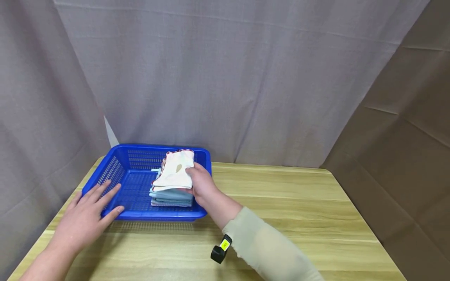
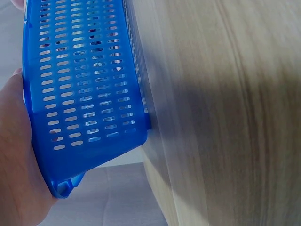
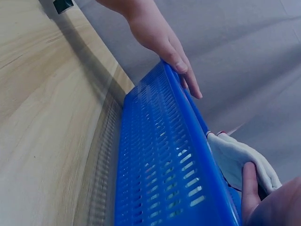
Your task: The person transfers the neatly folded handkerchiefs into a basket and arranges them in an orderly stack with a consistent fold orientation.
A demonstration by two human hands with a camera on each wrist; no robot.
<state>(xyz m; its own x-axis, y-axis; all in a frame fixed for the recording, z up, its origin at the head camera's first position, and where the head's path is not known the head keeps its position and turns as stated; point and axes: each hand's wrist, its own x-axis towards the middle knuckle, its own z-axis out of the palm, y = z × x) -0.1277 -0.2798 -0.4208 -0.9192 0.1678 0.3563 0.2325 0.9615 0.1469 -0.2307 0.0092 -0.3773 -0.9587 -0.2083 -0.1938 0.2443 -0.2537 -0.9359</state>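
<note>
My right hand (image 1: 204,185) pinches a folded white cloth (image 1: 170,178) with dark red edging and a leaf-shaped mark, thumb on top and fingers beneath. The cloth is over a stack of folded light-blue cloths (image 1: 171,196) on the right side of a blue plastic basket (image 1: 147,215). Spread fingers of my left hand (image 1: 79,220) rest over the basket's front left corner. In the left wrist view, that hand (image 2: 19,155) lies along the rim beside the slotted wall (image 2: 87,157). The right wrist view shows the white cloth (image 3: 230,150) above the rim, under my thumb.
The basket stands on a wood-grain table (image 1: 281,210), near its back left. Grey curtain (image 1: 225,78) hangs behind and to the left, with a brown covering (image 1: 404,156) on the right. A black device with a yellow label (image 1: 224,245) is at my right cuff.
</note>
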